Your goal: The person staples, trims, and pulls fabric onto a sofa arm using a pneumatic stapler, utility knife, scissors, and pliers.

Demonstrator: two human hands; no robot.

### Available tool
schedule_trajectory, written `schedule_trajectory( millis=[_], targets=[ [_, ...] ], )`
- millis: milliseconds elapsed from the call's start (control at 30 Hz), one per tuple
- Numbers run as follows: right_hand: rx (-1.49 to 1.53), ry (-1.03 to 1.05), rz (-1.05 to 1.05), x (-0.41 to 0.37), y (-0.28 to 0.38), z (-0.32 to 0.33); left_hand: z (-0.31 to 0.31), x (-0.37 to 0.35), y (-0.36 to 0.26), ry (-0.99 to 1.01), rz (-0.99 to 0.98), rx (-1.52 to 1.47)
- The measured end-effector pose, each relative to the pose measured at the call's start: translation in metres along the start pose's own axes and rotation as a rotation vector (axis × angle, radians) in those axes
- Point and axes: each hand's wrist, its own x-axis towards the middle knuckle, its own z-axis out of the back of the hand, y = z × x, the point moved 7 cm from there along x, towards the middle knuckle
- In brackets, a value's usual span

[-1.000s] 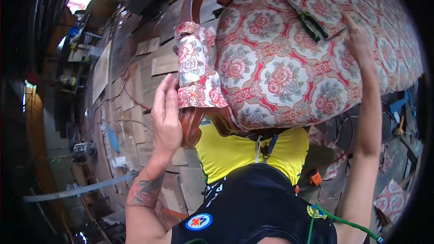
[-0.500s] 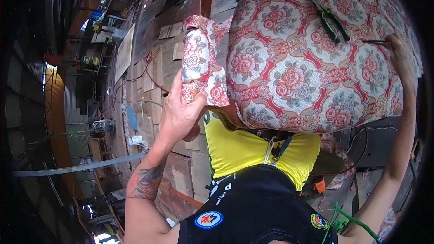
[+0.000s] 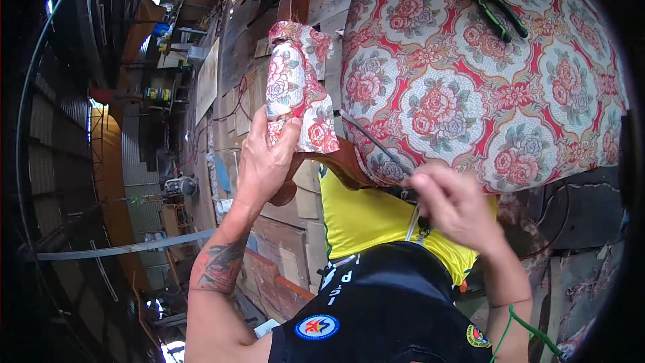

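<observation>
Left hand [image 3: 263,165] is closed around the floral-covered armrest [image 3: 292,87], thumb pressing its loose fabric down. Right hand [image 3: 451,205] is pinched on a thin metal rod [image 3: 373,142]. The rod's long axis runs up and left from the fingers across the seat cushion [image 3: 470,87] edge, tip toward the armrest, where the left hand is nearer.

We count two hands, left [image 3: 265,161] and right [image 3: 450,205]; one padded armrest [image 3: 292,74], gripped under the left hand's fingers; and one thin metal rod [image 3: 373,140], pinched in the right hand. Above the right hand we log one floral seat cushion [image 3: 457,94], with one pair of green-handled pliers [image 3: 500,10] lying on it, well up from both hands. Below the hands: two round badges [image 3: 316,327] on one dark shirt [image 3: 383,296], and one green cord [image 3: 531,333] near the right wrist.
</observation>
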Motion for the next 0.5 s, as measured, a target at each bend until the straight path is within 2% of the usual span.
schedule_trajectory(
  millis=[33,67,133,167,233,267,333,400,500],
  targets=[
    [0.123,0.059,-0.095,0.003,-0.009,-0.017,0.000,-0.001,0.003,0.003,0.001,0.010],
    [0.200,0.064,-0.066,0.005,-0.004,-0.027,-0.001,-0.001,0.006,0.017,-0.006,-0.059],
    [0.285,0.024,0.197,0.008,0.012,-0.037,-0.002,-0.001,0.008,0.032,-0.012,-0.124],
    [0.291,0.024,0.197,0.008,0.017,-0.039,-0.001,-0.001,0.009,0.028,0.016,-0.091],
    [0.383,0.311,0.000,0.007,0.023,-0.057,0.000,0.000,0.010,0.022,0.043,-0.058],
    [0.255,0.278,0.113,0.010,0.015,-0.063,-0.001,-0.001,0.011,0.026,0.054,-0.031],
    [0.160,0.173,0.158,0.011,0.007,-0.067,-0.001,0.000,0.014,0.029,0.069,-0.005],
    [0.229,0.152,0.117,0.011,0.007,-0.069,-0.003,0.000,0.015,0.049,-0.018,-0.109],
    [0.275,0.131,0.051,0.012,0.003,-0.067,-0.003,-0.002,0.014,0.083,-0.006,-0.184]
  ],
)
